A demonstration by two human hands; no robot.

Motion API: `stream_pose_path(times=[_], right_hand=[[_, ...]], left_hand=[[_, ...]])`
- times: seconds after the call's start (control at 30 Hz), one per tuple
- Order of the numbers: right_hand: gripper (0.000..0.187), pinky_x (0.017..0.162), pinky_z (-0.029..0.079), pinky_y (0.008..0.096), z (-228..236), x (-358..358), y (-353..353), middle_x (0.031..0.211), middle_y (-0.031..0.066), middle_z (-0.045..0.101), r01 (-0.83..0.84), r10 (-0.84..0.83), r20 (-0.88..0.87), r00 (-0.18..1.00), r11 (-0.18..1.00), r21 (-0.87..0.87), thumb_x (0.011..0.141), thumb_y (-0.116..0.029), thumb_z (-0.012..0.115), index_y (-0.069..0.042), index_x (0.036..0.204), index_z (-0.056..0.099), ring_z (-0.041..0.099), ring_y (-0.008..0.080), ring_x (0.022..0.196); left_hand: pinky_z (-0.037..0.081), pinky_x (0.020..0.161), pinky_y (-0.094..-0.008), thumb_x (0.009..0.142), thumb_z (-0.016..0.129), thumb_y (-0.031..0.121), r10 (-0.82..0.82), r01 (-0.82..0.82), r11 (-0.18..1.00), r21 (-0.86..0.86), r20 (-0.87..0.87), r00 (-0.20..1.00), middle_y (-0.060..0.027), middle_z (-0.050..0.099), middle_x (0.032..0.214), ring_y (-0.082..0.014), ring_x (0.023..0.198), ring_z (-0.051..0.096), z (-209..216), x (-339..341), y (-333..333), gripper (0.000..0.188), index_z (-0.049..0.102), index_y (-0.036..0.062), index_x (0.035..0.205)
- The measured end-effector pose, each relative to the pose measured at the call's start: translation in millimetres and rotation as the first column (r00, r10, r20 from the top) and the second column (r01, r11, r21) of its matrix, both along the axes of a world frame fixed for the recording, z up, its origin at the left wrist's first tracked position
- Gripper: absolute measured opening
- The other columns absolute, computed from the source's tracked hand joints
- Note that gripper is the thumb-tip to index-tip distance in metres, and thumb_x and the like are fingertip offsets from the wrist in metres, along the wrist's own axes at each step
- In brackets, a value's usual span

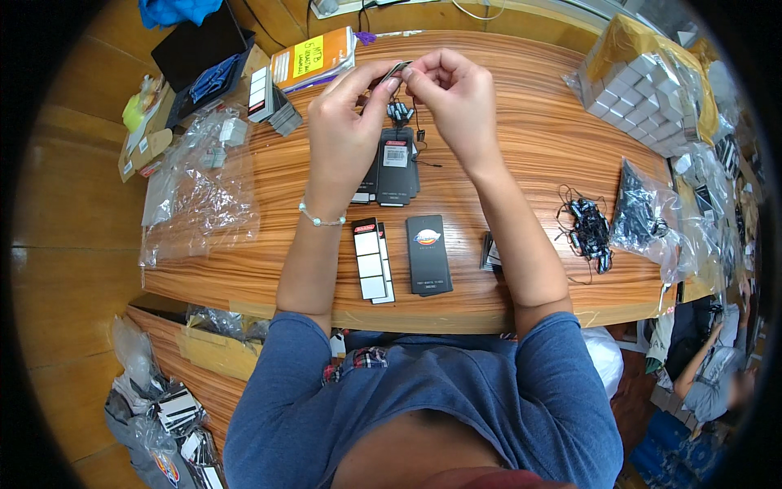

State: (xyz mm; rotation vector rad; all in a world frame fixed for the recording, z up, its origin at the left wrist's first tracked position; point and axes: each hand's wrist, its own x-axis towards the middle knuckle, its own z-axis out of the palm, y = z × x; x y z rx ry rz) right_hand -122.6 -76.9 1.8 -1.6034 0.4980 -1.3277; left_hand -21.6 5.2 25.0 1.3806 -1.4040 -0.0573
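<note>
Both my hands are raised over the far middle of the table, fingertips close together. My left hand (346,110) pinches a thin dark piece (397,70), seen almost edge-on. My right hand (458,102) is closed at its other end, thumb against the fingers. Below them, black cords with small clips (399,112) lie at the top of a stack of dark hang tags (396,175), one bearing a white label. Nearer me are white-panelled tag strips (371,261) and a dark hang tag with an oval logo (428,257). More tags (489,253) are partly hidden by my right forearm.
Right of my arm lie a tangle of black cords (590,230) and a plastic bag of dark cords (643,212). A box of small white blocks (643,94) stands far right. Left are clear plastic (204,175), card stacks (273,106), an orange notebook (314,59) and a laptop (199,49).
</note>
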Motion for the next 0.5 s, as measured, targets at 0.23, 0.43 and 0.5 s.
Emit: stream_pose_path(times=[0.23, 0.43, 0.5], right_hand=[[0.017, 0.056, 0.048, 0.0214, 7, 2, 3, 0.068, 0.0091, 0.064, 0.036, -0.023, 0.119, 0.993, 0.993, -0.112, 0.074, -0.002, 0.065, 0.002, 0.089, 0.058, 0.06, 0.0078, 0.062], [0.026, 0.073, 0.047, 0.0211, 19, -20, -12, 0.085, 0.0059, 0.064, -0.274, 0.276, -0.03, 0.961, 0.959, 0.069, 0.079, 0.0, 0.059, 0.001, 0.105, 0.058, 0.059, 0.0088, 0.081], [0.024, 0.075, 0.047, 0.0215, 17, -20, -15, 0.088, 0.0071, 0.064, -0.298, 0.303, -0.05, 0.952, 0.95, 0.09, 0.081, -0.002, 0.058, 0.001, 0.105, 0.058, 0.059, 0.0092, 0.084]], left_hand=[[0.048, 0.06, -0.0232, 0.078, 0.061, 0.002, -0.063, 0.029, 0.992, -0.123, -0.277, 0.959, -0.0085, 0.065, 0.084, -0.0136, 0.071, 0.062, -4, 2, -7, 0.013, 0.063, 0.0, 0.091], [0.048, 0.064, -0.0265, 0.072, 0.063, -0.002, 0.043, 0.011, 0.956, -0.292, 0.178, 0.983, -0.0058, 0.064, 0.084, -0.0181, 0.075, 0.061, -11, 8, -12, 0.012, 0.066, 0.0055, 0.082], [0.047, 0.067, -0.0282, 0.07, 0.064, -0.002, 0.09, -0.01, 0.949, -0.316, 0.238, 0.967, -0.0039, 0.063, 0.082, -0.0186, 0.077, 0.059, -13, 10, -13, 0.015, 0.067, 0.0068, 0.081]])
